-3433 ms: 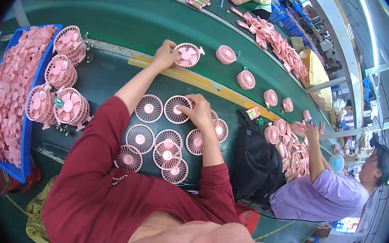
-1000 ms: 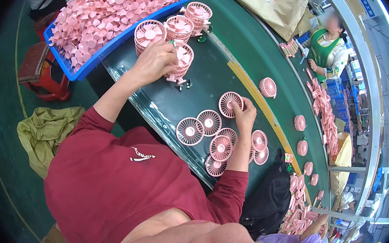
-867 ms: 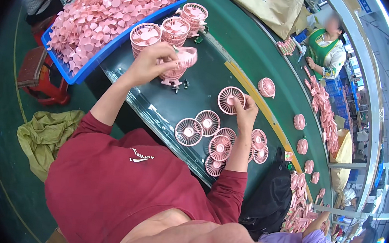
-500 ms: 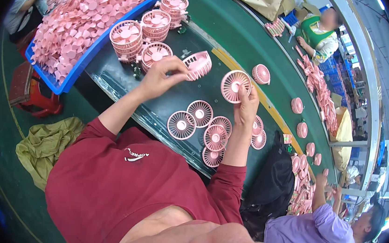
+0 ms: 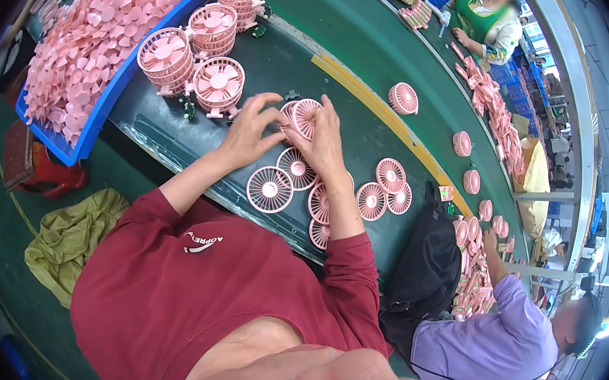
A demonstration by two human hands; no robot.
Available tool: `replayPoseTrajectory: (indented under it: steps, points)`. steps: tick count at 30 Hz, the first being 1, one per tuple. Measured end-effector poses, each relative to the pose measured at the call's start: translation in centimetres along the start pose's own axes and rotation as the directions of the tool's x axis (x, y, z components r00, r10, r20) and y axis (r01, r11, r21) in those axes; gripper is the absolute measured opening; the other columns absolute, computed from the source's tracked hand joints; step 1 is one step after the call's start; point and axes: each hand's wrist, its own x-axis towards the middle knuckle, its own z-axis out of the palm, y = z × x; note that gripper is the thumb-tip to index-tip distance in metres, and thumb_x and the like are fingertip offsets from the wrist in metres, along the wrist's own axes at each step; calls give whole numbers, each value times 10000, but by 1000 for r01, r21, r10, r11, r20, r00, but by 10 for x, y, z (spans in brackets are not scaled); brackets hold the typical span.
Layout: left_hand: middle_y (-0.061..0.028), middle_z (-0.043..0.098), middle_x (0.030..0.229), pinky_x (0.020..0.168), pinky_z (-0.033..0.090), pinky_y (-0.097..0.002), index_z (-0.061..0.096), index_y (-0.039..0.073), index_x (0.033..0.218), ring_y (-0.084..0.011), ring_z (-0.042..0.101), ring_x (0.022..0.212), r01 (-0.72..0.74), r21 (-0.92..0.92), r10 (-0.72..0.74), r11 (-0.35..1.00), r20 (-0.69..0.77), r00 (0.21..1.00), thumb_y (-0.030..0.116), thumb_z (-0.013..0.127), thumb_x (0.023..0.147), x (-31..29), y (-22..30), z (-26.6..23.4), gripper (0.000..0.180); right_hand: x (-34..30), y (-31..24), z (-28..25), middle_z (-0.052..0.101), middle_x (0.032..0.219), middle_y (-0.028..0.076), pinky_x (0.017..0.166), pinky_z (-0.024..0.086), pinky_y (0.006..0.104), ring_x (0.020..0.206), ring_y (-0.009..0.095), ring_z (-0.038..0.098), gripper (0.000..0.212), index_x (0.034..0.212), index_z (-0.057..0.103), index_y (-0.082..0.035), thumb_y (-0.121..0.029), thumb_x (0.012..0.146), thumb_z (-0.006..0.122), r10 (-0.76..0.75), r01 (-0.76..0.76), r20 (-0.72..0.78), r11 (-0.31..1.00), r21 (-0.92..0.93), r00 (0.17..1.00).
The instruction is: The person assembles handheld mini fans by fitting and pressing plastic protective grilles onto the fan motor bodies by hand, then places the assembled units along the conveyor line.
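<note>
My left hand (image 5: 253,132) pinches the left side of a pink fan housing (image 5: 287,109), fingers curled at its rim. With my right hand (image 5: 324,139) I hold a round pink fan grille (image 5: 305,119) against the housing's open face. The grille and my fingers hide most of the housing; whether the two are joined cannot be seen. Just below my hands lie loose grilles (image 5: 270,190), some overlapping under my right forearm. More grilles (image 5: 391,175) lie to the right of that forearm. Left of my hands stand pink fan housings with blades inside (image 5: 218,85), some stacked.
A blue bin (image 5: 87,148) heaped with pink fan blades (image 5: 106,46) stands at the left. Beyond a yellow strip (image 5: 371,108), a green belt carries pink fan heads (image 5: 403,98). A black bag (image 5: 425,267) lies at right. Two co-workers (image 5: 485,332) sit across and to the right.
My right hand has brought its grille leftward onto the housing in my left hand. Both hands are now close together. The whole view has shifted slightly.
</note>
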Motion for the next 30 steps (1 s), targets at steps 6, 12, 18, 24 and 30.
replayPoseTrajectory:
  steps: [6,12,18,24,30]
  points:
    - [-103,570,1044,738,575,-290,543,0,1053,-190,643,903,261,-250,-229,932,151,962,-20,653,828,-12,-18,6,252,1,-9,0,406,1383,265,1039,374,472,1279,439,388,589,1023,524,-59,-240,584,872,-119,120,51,992,-31,992]
    - [-74,605,1013,754,539,-276,525,12,1099,-150,652,866,381,-412,-323,828,206,924,29,630,880,-11,-34,16,244,6,-9,6,492,1254,223,1002,388,492,1161,414,461,590,1148,570,-81,-300,651,803,-223,212,-83,969,-126,971]
    - [-78,533,1294,990,453,-305,468,64,1352,-166,541,1162,663,-728,-494,177,517,699,417,382,1034,-15,-79,23,483,9,-26,-3,527,1202,189,972,408,471,1107,391,466,734,1227,560,-72,-362,596,799,-269,286,-218,957,50,938]
    - [-122,546,1320,1030,446,-401,482,54,1322,-250,535,1213,415,-887,-654,-203,438,617,444,366,1026,22,-5,26,504,-4,-40,17,295,1434,258,1072,296,536,1321,475,292,935,1381,392,-133,-426,602,817,-247,263,-198,963,57,949]
    - [-159,475,1331,1012,431,-395,405,-16,1353,-261,506,1219,274,-898,-506,345,68,860,353,330,1044,20,22,33,487,-1,-50,19,317,1408,246,1110,247,503,1346,430,283,706,1389,328,-54,-468,866,559,-100,238,-305,857,458,947]
